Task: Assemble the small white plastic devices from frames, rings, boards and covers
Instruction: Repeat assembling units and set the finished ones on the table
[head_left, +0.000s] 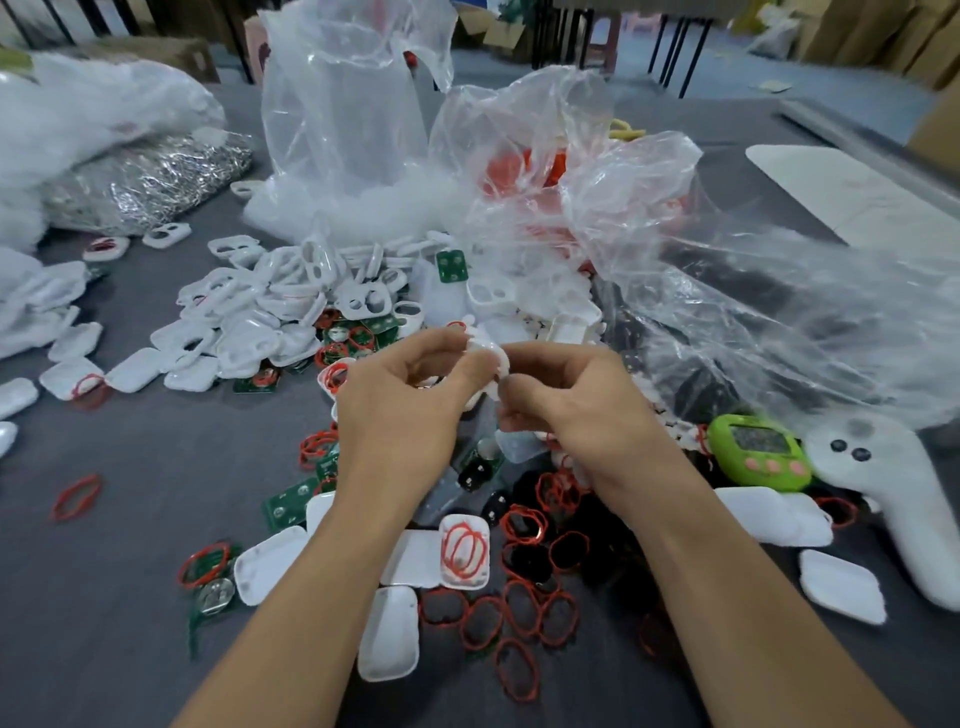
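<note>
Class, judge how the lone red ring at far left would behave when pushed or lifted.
The red ring looks thin, so probably very light. Its uneven oval outline suggests floppy rubber. Lying flat, it likely slides, not rolls.

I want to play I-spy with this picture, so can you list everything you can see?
frames: many, white, heap behind the hands
covers: many, white, scattered left, front and right
rings: many, red, mostly front, around the arms
boards: several, green, among the frames and rings
bags: several, clear, back and right
shiny heap: one, silver, far left
toy: one, green with pink buttons, right
plush: one, white, right edge
table: one, grey, under everything
part: one, white, between the hands
left hand: one, centre, pinches the part
right hand: one, centre, pinches the part
</note>
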